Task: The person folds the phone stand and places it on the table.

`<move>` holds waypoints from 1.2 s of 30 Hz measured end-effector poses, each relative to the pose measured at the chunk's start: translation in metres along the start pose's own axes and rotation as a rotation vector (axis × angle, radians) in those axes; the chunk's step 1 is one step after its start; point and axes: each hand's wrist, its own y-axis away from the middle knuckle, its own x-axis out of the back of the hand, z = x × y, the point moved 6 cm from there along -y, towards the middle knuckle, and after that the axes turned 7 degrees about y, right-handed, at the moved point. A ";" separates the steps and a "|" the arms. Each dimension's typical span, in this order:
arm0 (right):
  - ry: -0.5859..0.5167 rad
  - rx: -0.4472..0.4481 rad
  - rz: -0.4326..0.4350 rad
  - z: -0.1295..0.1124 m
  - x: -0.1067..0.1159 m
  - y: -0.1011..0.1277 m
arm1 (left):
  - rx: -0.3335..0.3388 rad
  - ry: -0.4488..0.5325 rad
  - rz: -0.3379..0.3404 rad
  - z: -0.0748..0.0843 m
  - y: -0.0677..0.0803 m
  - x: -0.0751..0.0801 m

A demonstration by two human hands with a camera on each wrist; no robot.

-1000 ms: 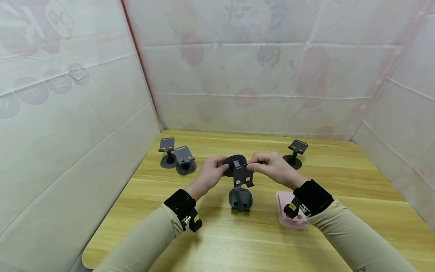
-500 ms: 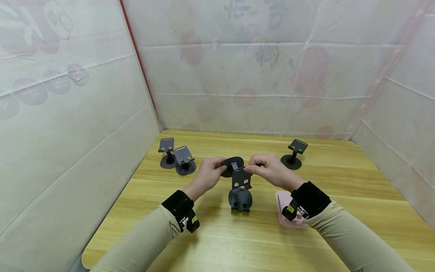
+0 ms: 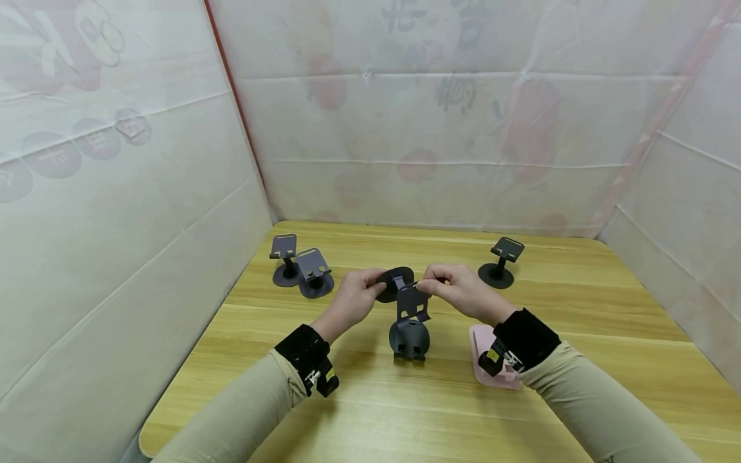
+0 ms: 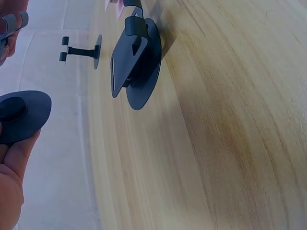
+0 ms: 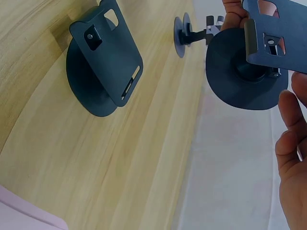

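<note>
A dark phone stand (image 3: 413, 303) is held up over the table between both hands. My left hand (image 3: 354, 297) grips the edge of its round base (image 5: 230, 81), with the thumb on the near face. At the top edge of the slotted plate, my right hand (image 3: 460, 289) pinches with thumb and fingertips. The plate hangs folded out from the base, its hooked lip downward. Below it on the table, a folded dark phone stand (image 3: 410, 341) overlaps the held one in the head view; the wrist views show it apart from the held one.
Two grey-purple phone stands (image 3: 313, 267) stand at the back left, close together. Another black phone stand (image 3: 502, 262) stands at the back right. A pink phone stand (image 3: 492, 366) lies under my right wrist. White printed sheets (image 3: 405, 128) wall the table's back and sides.
Both hands and the held phone stand have shifted slightly left, and the right hand a little lower. Both grips stay the same. The stands on the table have not moved.
</note>
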 end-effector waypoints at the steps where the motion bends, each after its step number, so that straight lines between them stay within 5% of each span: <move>1: -0.004 -0.001 0.000 0.000 -0.001 0.000 | -0.002 -0.005 0.001 0.000 0.000 0.000; 36: -0.125 -0.089 -0.007 0.014 -0.017 -0.008 | -0.154 -0.124 0.040 0.014 0.006 -0.001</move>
